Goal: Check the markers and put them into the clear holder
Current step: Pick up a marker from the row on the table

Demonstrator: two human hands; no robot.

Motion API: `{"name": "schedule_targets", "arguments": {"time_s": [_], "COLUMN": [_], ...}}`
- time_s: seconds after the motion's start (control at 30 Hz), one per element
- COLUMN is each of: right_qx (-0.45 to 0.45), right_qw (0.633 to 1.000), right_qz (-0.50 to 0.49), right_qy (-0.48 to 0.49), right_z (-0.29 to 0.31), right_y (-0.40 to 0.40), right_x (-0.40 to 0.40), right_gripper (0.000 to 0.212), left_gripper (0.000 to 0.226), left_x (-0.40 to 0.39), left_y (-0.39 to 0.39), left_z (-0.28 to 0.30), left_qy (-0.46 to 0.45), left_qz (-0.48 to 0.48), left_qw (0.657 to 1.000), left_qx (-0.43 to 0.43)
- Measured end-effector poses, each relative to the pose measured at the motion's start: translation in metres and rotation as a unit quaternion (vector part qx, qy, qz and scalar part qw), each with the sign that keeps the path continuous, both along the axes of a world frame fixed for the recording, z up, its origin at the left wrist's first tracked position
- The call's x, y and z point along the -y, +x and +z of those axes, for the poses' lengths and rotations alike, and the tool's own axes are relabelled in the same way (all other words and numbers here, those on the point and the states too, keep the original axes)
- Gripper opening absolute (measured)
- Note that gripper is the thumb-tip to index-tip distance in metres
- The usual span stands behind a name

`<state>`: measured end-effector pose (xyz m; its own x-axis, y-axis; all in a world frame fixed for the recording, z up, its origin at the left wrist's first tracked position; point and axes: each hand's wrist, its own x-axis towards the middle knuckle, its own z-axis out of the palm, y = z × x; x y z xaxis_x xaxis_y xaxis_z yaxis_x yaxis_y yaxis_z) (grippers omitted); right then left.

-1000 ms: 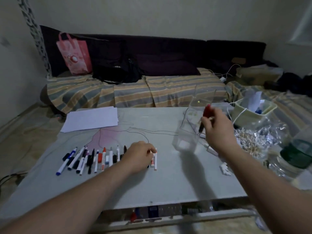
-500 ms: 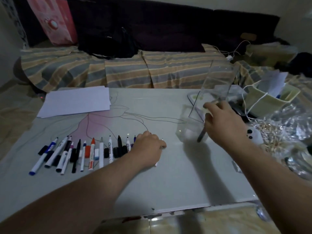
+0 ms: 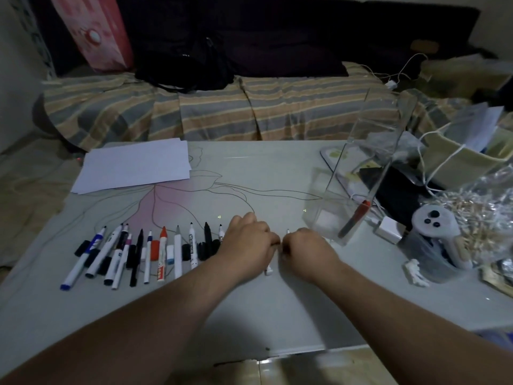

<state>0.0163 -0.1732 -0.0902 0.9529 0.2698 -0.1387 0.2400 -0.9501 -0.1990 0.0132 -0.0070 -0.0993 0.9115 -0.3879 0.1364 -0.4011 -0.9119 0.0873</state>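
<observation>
Leaning tip-down in clear holder (image 3: 358,173): red-capped marker (image 3: 356,218).

Home living room, striped sofa (image 3: 222,112), low table (image 3: 249,315)

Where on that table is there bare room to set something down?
Free: the middle stretch between the paper sheets and the clear holder, and the near edge around the forearms. Crowded: the marker row at left, and the clutter right of the holder.

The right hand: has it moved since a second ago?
Yes. The right hand left the clear holder and came down leftward to the table, meeting the left hand.
</observation>
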Motion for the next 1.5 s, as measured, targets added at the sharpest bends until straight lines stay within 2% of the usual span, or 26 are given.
{"name": "schedule_targets", "arguments": {"time_s": [0.13, 0.27, 0.33, 0.37, 0.5, 0.57, 0.7, 0.9, 1.0, 1.17, 1.33, 1.5], "right_qx": [-0.008, -0.019, -0.014, -0.009, 0.046, 0.078, 0.120, 0.134, 0.140, 0.194, 0.245, 0.252], "right_qw": [0.999, 0.993, 0.992, 0.992, 0.988, 0.984, 0.978, 0.975, 0.976, 0.976, 0.962, 0.962], "right_qz": [-0.053, -0.107, -0.095, -0.081, -0.018, 0.002, 0.025, 0.034, 0.032, 0.053, 0.109, 0.094], "right_qy": [0.004, 0.055, 0.078, 0.092, 0.148, 0.163, 0.167, 0.171, 0.162, 0.082, 0.052, 0.044], "right_z": [0.002, 0.020, 0.032, 0.038, 0.059, 0.069, 0.083, 0.089, 0.088, 0.089, 0.090, 0.088], "right_y": [0.002, 0.000, -0.002, -0.004, -0.016, -0.024, -0.037, -0.041, -0.040, -0.044, -0.045, -0.043], "right_x": [0.012, 0.027, 0.034, 0.037, 0.046, 0.045, 0.033, 0.026, 0.028, 0.025, 0.017, 0.012], "right_gripper": [0.014, 0.022, 0.019, 0.018, 0.013, 0.016, 0.024, 0.026, 0.026, 0.027, 0.025, 0.020], "left_gripper": [0.023, 0.027, 0.032, 0.032, 0.019, 0.014, 0.018, 0.016, 0.015, 0.014, 0.011, 0.016], "left_x": [0.009, 0.015, 0.011, 0.007, -0.011, -0.016, -0.020, -0.015, -0.012, -0.002, 0.002, -0.003], "left_y": [-0.001, -0.004, -0.004, -0.004, -0.019, -0.028, -0.039, -0.047, -0.048, -0.055, -0.057, -0.055], "left_z": [0.005, 0.004, 0.010, 0.016, 0.045, 0.054, 0.064, 0.077, 0.079, 0.085, 0.089, 0.091], "left_qy": [-0.006, -0.019, -0.057, -0.103, -0.326, -0.379, -0.460, -0.457, -0.419, -0.358, -0.405, -0.420], "left_qz": [0.005, 0.037, 0.066, 0.077, 0.125, 0.132, 0.123, 0.108, 0.105, 0.103, 0.129, 0.139], "left_qw": [1.000, 0.999, 0.996, 0.990, 0.929, 0.904, 0.862, 0.868, 0.890, 0.923, 0.902, 0.894], "left_qx": [-0.014, -0.023, -0.037, -0.057, -0.126, -0.146, -0.174, -0.160, -0.147, -0.099, -0.069, -0.067]}}
